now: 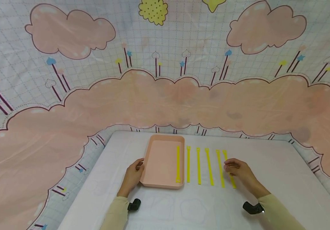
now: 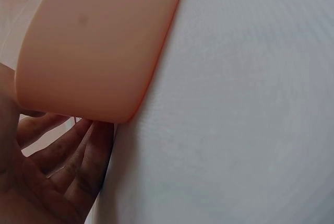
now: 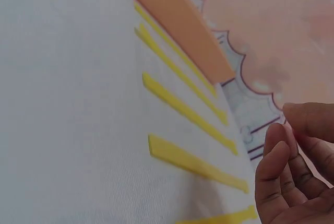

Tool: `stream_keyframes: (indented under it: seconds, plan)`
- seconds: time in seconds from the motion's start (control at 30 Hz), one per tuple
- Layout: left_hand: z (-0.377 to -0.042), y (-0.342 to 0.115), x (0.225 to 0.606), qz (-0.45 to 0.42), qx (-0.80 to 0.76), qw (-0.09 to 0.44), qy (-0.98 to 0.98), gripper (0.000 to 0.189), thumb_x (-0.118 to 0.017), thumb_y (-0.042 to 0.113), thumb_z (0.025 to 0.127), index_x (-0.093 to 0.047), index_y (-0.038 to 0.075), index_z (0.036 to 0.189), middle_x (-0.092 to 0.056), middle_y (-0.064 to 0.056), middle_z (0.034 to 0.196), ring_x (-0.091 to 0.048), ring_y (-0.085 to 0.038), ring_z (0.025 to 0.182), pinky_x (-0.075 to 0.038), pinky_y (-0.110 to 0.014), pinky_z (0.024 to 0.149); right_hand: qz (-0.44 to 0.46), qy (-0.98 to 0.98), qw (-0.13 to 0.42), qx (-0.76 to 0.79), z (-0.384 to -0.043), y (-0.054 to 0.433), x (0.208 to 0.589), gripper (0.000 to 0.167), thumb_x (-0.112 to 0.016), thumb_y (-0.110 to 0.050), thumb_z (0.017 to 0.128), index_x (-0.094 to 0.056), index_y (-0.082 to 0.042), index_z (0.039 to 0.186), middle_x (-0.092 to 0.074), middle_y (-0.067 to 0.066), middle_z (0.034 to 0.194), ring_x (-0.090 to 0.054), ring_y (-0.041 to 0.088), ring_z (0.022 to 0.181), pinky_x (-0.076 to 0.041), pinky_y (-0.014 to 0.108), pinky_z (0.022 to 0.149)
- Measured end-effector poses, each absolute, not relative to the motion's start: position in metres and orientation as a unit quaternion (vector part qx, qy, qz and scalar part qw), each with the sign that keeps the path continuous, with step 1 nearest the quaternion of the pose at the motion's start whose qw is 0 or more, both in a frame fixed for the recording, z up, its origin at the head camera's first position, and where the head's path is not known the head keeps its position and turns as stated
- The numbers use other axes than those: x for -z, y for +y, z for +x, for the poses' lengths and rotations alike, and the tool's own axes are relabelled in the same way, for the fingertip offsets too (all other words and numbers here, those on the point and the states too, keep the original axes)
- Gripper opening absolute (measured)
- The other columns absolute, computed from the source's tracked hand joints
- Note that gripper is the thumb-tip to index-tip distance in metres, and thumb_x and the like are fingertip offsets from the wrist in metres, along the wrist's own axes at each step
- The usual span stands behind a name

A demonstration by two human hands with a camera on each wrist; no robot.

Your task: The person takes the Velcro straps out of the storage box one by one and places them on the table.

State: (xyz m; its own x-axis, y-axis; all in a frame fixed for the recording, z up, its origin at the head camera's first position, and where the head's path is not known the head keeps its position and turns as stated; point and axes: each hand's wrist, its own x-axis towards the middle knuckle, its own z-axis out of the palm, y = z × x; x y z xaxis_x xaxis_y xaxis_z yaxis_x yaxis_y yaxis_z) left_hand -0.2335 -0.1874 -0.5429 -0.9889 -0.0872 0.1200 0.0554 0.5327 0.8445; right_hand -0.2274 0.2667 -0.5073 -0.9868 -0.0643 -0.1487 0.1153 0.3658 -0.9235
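Observation:
A shallow peach tray (image 1: 160,159) lies on the table, holding one narrow yellow strip (image 1: 178,164) with a notched end along its right side. My left hand (image 1: 133,175) holds the tray's left edge; in the left wrist view, several fingers (image 2: 94,151) meet the outer wall, with part of the hand up at the rim. My right hand (image 1: 241,171) hovers over the rightmost yellow strip (image 1: 233,183), hiding its middle. In the right wrist view, its fingers (image 3: 271,166) are loosely bent, with nothing visible between them. Several similar strips (image 1: 198,166) lie spaced out right of the tray.
The white table (image 1: 193,210) reaches back to a patterned cloth (image 1: 167,102) with pink clouds, which hangs behind and around it. Black wrist devices are strapped at the left cuff (image 1: 134,204) and the right cuff (image 1: 252,208).

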Motion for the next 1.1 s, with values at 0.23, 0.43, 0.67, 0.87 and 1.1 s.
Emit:
stream_keyframes:
  seconds: [0.23, 0.43, 0.67, 0.87, 1.1]
  plan:
    - [-0.233, -0.187, 0.542, 0.014, 0.484, 0.073, -0.872, 0.036, -0.056, 0.013, 0.098, -0.06, 0.008, 0.133, -0.066, -0.018, 0.122, -0.066, -0.03, 0.108, -0.053, -0.047, 0.093, -0.013, 0.797, 0.089, 0.597, -0.22, 0.254, 0.502, 0.037, -0.063, -0.013, 0.094, -0.053, 0.007, 0.123, -0.065, 0.009, 0.107, -0.061, 0.014, 0.088, -0.053, 0.028, 0.076]
    - [-0.233, -0.186, 0.541, 0.012, 0.482, 0.076, -0.873, 0.036, -0.056, 0.013, 0.098, -0.06, 0.008, 0.133, -0.066, -0.018, 0.121, -0.066, -0.031, 0.108, -0.053, -0.048, 0.092, -0.04, 0.794, 0.09, 0.599, -0.218, 0.24, 0.499, 0.037, -0.062, -0.013, 0.093, -0.053, 0.008, 0.123, -0.065, 0.015, 0.108, -0.063, 0.02, 0.09, -0.053, 0.028, 0.076]
    - [-0.23, -0.185, 0.541, 0.018, 0.479, 0.067, -0.875, 0.036, -0.055, 0.014, 0.099, -0.059, 0.008, 0.134, -0.065, -0.019, 0.123, -0.065, -0.031, 0.11, -0.052, -0.047, 0.093, -0.073, 0.777, 0.111, 0.615, -0.218, 0.224, 0.502, 0.034, -0.063, -0.006, 0.091, -0.053, 0.01, 0.119, -0.064, 0.005, 0.097, -0.06, 0.011, 0.083, -0.051, 0.026, 0.07]
    - [-0.229, -0.185, 0.542, 0.017, 0.48, 0.068, -0.875, 0.036, -0.055, 0.012, 0.099, -0.059, 0.007, 0.134, -0.065, -0.019, 0.123, -0.064, -0.03, 0.11, -0.052, -0.047, 0.093, -0.088, 0.774, 0.123, 0.615, -0.216, 0.211, 0.5, 0.039, -0.066, -0.01, 0.091, -0.053, 0.011, 0.121, -0.065, 0.003, 0.098, -0.062, 0.012, 0.084, -0.051, 0.027, 0.072]
    - [-0.229, -0.186, 0.54, 0.016, 0.48, 0.07, -0.874, 0.036, -0.056, 0.012, 0.098, -0.059, 0.007, 0.134, -0.065, -0.019, 0.123, -0.065, -0.031, 0.11, -0.052, -0.048, 0.094, -0.096, 0.772, 0.125, 0.615, -0.217, 0.196, 0.498, 0.039, -0.067, -0.012, 0.091, -0.054, 0.01, 0.121, -0.065, 0.004, 0.098, -0.062, 0.012, 0.084, -0.051, 0.026, 0.071]
